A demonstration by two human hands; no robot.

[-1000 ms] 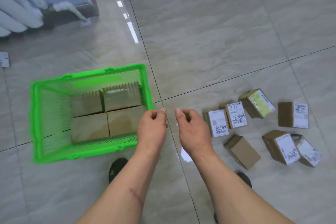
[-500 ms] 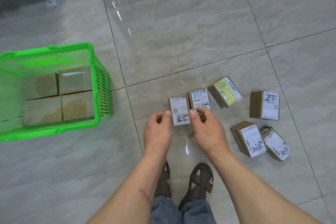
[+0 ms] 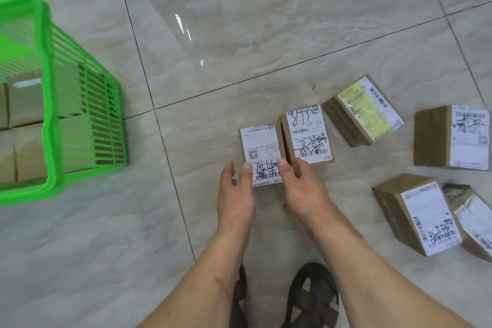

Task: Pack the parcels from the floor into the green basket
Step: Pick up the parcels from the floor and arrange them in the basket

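Observation:
The green basket [image 3: 50, 114] stands at the left edge with several brown parcels [image 3: 26, 104] inside. Several labelled parcels lie on the floor at centre and right. My left hand [image 3: 234, 194] reaches the near left corner of a white-labelled parcel [image 3: 262, 146], its thumb touching the label. The thumb of my right hand [image 3: 300, 189] touches the same label's right edge. Its bent fingers rest at the near edge of the neighbouring parcel [image 3: 306, 133]. Neither parcel is lifted.
More parcels lie to the right: one with a yellow label [image 3: 364, 112], one at the far right [image 3: 452, 138], two at the lower right [image 3: 420, 218]. My sandalled feet [image 3: 311, 298] stand below the hands. The floor is glossy tile.
The view has swung right and down, away from the basket. Both hands have moved from beside the basket to the two nearest parcels and now touch them.

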